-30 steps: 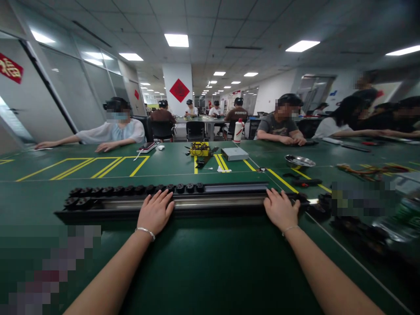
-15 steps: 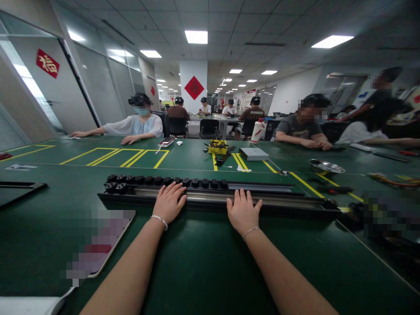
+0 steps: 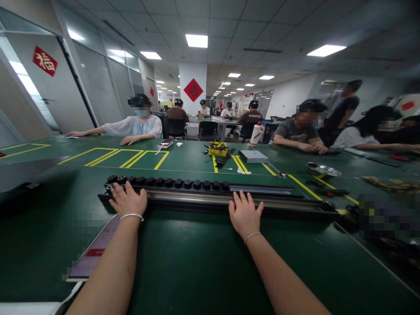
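Observation:
A long black and silver rail point(image 3: 262, 199) lies across the green table in front of me. A row of several black rollers point(image 3: 170, 182) sits along its far left edge. My left hand point(image 3: 127, 200) rests flat on the rail's left end, fingers spread over the rollers there. My right hand point(image 3: 244, 213) lies flat on the rail's middle, fingers stretched out. Neither hand grips anything.
A blurred flat device point(image 3: 93, 251) lies near my left forearm. Beyond the rail are a yellow box point(image 3: 218, 148), a grey box point(image 3: 253, 156) and a metal bowl point(image 3: 320, 169). Black parts point(image 3: 387, 218) are piled at right. Other people sit along the table's far side.
My left hand slid left along the rail to its end. My right hand, which had moved left from the rail's right end to its middle, now stays there.

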Demonstrator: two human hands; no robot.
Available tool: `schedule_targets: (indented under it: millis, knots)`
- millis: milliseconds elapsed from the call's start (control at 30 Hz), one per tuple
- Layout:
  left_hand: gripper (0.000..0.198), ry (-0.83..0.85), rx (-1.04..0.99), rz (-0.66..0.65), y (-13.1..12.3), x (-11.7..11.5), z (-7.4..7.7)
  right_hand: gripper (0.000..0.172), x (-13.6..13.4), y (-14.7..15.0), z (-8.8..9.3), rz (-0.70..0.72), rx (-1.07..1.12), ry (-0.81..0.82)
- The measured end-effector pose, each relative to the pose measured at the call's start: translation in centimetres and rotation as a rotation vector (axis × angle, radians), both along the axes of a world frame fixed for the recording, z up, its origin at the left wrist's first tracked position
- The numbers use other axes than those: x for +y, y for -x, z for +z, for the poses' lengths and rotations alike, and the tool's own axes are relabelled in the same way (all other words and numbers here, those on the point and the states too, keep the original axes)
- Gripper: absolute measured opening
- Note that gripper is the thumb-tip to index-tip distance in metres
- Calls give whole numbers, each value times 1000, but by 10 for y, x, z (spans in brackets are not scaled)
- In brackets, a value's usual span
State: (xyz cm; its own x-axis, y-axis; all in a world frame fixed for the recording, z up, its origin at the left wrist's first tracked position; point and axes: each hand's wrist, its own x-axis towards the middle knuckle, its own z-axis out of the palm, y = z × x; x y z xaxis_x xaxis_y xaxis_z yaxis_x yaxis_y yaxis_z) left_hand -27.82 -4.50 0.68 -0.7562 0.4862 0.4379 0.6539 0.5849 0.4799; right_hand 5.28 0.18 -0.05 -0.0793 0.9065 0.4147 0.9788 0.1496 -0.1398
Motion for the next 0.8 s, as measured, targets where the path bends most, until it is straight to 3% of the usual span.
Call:
schedule_targets:
  millis: [500,800]
  knots:
    - [58,-113,35,-47,10,2,-4,46,0,0,-1,-7,1,-18]
    - [54,-63,54,-57,7,-1,2,46,-1,0,1,-4,10,10]
